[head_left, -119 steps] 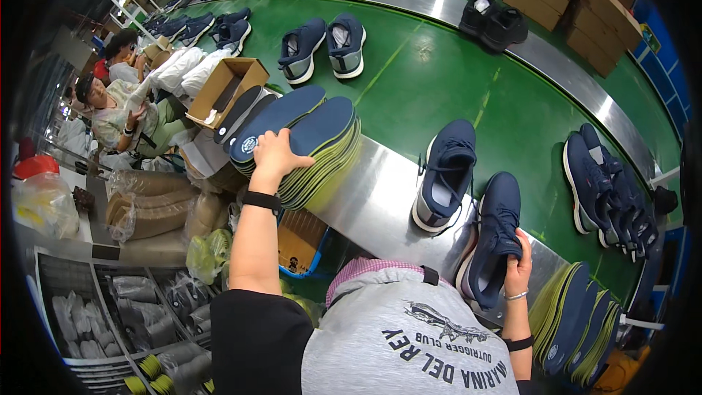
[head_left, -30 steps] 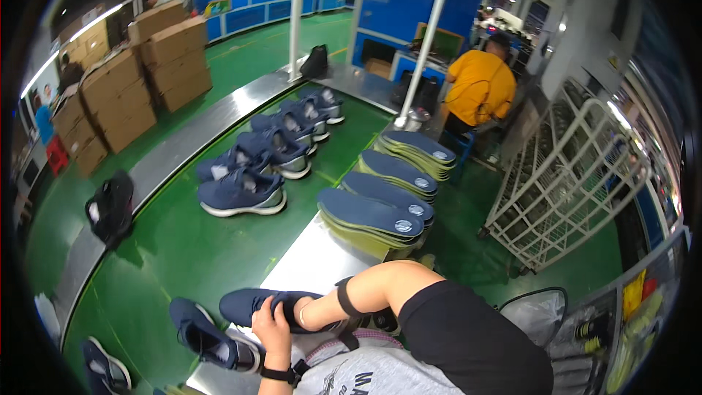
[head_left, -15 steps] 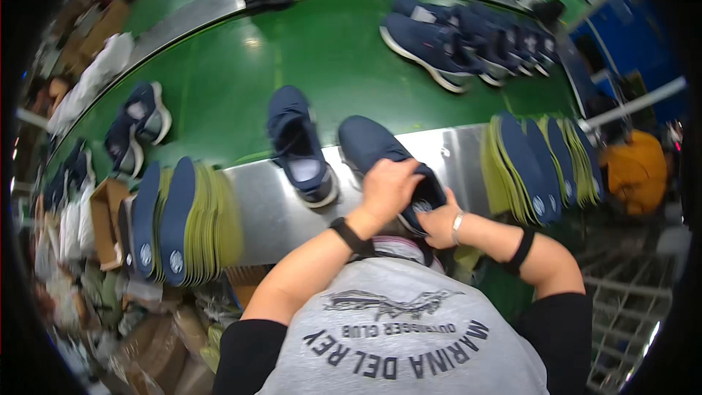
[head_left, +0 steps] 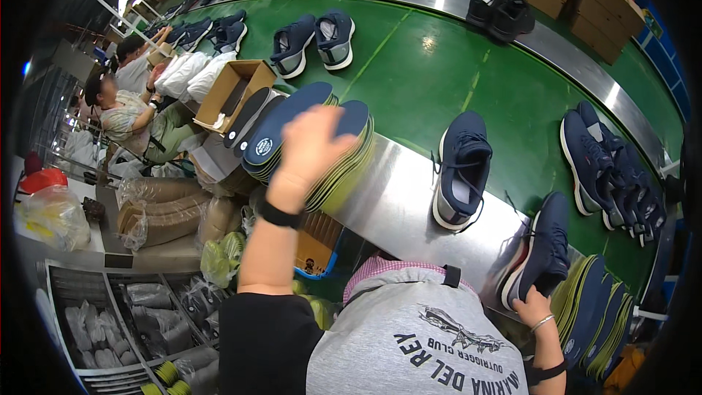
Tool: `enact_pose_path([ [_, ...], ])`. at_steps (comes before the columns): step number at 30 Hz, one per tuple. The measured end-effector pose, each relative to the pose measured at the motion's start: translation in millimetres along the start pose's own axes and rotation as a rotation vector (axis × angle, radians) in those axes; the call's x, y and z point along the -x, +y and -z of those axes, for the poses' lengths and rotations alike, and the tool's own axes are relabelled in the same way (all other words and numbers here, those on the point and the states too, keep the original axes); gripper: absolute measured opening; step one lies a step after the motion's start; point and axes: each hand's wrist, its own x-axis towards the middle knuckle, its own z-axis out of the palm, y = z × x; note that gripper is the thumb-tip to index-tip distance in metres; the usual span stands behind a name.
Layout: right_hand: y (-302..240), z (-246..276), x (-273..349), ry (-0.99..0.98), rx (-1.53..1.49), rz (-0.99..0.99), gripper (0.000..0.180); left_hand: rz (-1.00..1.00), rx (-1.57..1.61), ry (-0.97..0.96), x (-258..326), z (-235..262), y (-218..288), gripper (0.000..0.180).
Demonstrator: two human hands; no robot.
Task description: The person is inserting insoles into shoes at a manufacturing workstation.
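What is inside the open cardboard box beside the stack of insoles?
The cardboard box shows a dark insole-shaped piece leaning inside and something pale at its bottom corner. Its walls hide the rest.

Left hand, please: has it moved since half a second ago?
Yes: the left hand went leftward from the navy shoe onto the insole stack.

My raised left hand [head_left: 311, 148] blurs and covers part of the stacked dark blue foam insoles [head_left: 292, 132]. My right hand's [head_left: 531, 306] fingers vanish behind a navy fabric sneaker [head_left: 545, 249].
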Motion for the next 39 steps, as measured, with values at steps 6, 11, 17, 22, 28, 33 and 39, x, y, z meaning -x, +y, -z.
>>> enact_pose_path([
  [6,16.5,-2.8,-14.3,-0.024,-0.121,0.114,0.058,0.723,-0.223,-0.419,27.9,7.5,-128.2,0.078],
  [11,-3.8,43.5,19.5,-0.186,0.004,0.169,0.040,0.607,-0.249,-0.026,38.1,4.5,-127.7,0.074],
  [17,-42.2,99.4,30.8,0.199,-0.383,0.585,0.019,0.462,0.622,0.279,19.0,44.5,-19.3,0.069],
  [22,-95.7,104.4,0.5,0.152,-1.333,0.731,0.018,0.065,0.816,0.084,36.8,-24.3,121.7,0.095],
  [28,-106.9,108.3,-25.3,0.236,-1.347,0.594,0.032,-0.569,0.400,0.393,95.9,-124.3,234.7,0.077],
  [33,-77.0,93.4,-15.6,0.458,-1.037,0.608,0.040,-0.578,1.311,-0.002,88.6,-104.6,233.8,0.070],
  [39,-90.0,81.8,-0.2,0.355,-0.680,0.829,0.019,0.019,2.235,-0.633,37.3,-66.3,196.8,0.054],
])
